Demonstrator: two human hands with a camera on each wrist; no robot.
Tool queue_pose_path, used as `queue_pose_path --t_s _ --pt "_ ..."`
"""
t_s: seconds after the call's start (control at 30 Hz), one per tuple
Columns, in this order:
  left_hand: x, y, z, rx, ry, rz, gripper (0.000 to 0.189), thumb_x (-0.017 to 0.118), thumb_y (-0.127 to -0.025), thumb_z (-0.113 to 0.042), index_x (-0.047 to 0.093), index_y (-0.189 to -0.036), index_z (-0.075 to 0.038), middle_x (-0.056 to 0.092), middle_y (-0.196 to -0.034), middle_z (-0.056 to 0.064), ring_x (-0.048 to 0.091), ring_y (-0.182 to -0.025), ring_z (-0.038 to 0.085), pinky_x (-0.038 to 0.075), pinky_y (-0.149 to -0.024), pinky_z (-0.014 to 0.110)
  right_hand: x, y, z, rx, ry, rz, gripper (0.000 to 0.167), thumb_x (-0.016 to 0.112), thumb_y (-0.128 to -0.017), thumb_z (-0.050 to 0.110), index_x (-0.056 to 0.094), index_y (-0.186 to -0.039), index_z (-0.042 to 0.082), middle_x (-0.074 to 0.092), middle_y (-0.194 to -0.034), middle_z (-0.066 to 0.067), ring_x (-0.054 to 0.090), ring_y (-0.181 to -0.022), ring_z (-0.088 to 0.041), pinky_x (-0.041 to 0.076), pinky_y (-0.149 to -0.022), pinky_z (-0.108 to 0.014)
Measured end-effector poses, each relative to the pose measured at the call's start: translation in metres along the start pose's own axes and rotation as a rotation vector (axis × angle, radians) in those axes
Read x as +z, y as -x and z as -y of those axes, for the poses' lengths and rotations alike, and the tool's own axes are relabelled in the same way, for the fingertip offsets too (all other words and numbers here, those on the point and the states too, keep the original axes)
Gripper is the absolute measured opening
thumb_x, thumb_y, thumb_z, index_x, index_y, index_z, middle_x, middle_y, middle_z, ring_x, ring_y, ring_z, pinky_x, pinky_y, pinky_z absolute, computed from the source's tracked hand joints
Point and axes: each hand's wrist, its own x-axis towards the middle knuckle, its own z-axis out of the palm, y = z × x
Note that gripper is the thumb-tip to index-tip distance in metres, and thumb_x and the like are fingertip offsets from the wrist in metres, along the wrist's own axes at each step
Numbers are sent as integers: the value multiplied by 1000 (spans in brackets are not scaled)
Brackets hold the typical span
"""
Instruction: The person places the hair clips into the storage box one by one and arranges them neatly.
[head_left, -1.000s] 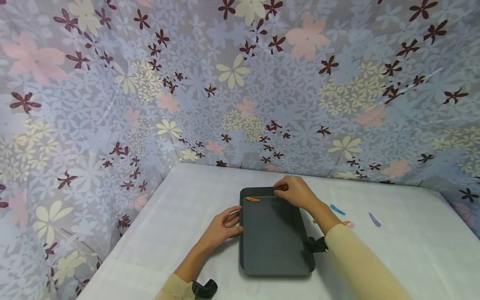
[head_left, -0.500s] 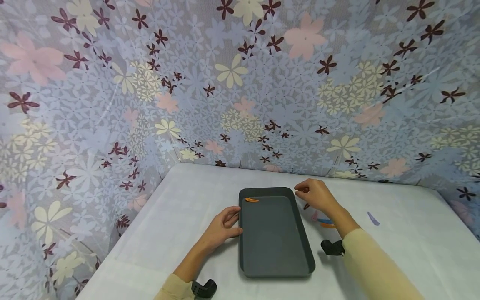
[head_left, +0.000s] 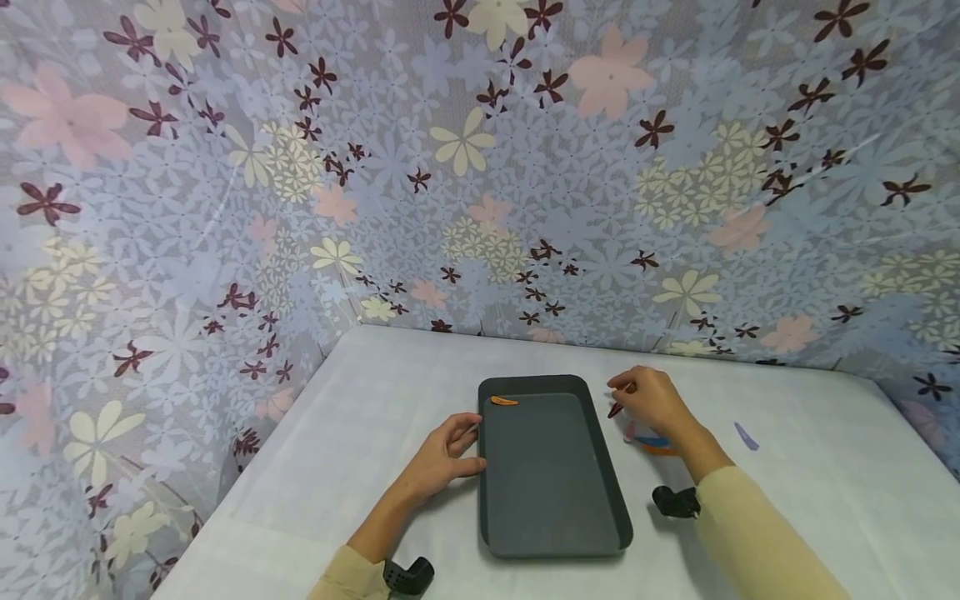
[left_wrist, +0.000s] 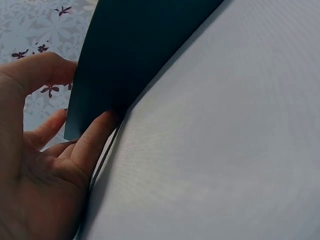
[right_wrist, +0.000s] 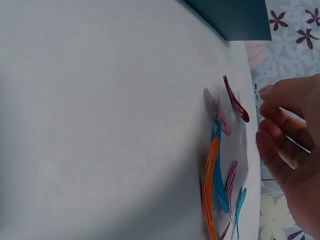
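Observation:
My left hand [head_left: 442, 458] rests against the left side of a dark grey tray [head_left: 555, 475], its fingertips on the outer wall and rim in the left wrist view. An orange snap hair clip [head_left: 504, 401] lies inside the tray near its far left corner. Right of the tray, my right hand [head_left: 648, 400] hovers with loosely bent fingers and nothing between them. Close by its fingertips is a dark red hair clip [right_wrist: 236, 100], with a gap showing in the right wrist view. Beside that lie a blue clip [right_wrist: 219, 175] and another orange clip [right_wrist: 210, 185].
Pink clips [right_wrist: 231, 182] and a light blue clip [right_wrist: 241, 207] lie in the same group. A purple clip [head_left: 746, 436] sits apart, farther right on the white tablecloth [head_left: 825, 483]. Flower-patterned fabric [head_left: 480, 208] hangs behind the table.
My right hand has moved from over the tray's far right corner out to the right, down beside the dark red clip. The left hand and the orange clip in the tray have stayed put.

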Motion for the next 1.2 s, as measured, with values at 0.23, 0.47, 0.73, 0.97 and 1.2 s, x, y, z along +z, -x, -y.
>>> queue_pose_path --t_s 0.23,0.47,0.73,0.97,1.2 --pt "0 -1 0 2 -16 27 72 72 -81 -9 33 -141 -3 27 -154 18 30 -142 33 29 -112 50 2 1 -4 -3 28 83 24 60 -84 7 73 -104 6 66 -98 -13 58 -80 -19 47 -66 -30" --pt "-1 -1 -2 1 -43 28 71 74 -80 -14 36 -139 -6 29 -154 14 32 -142 28 30 -112 48 0 2 -9 -26 38 114 23 63 -82 5 74 -102 8 64 -97 -10 59 -79 -15 50 -72 -36" --pt "0 4 -1 -24 -48 49 72 76 -78 -19 38 -139 -8 25 -156 11 33 -141 29 45 -102 39 5 7 -15 -65 44 124 21 63 -84 6 75 -99 11 63 -93 -3 59 -77 -10 50 -74 -35" --pt "0 5 -3 -26 -3 70 74 76 -79 -16 35 -140 -7 23 -156 12 29 -142 29 48 -98 38 4 7 -12 -134 135 96 21 63 -84 7 76 -99 13 63 -87 -1 56 -73 -10 47 -66 -31" --pt "1 5 -4 -37 6 87 75 75 -80 -16 33 -141 -7 24 -156 12 28 -143 27 46 -101 37 5 11 -13 -148 100 108 22 62 -86 7 74 -104 8 61 -91 -4 56 -69 -8 45 -63 -26"
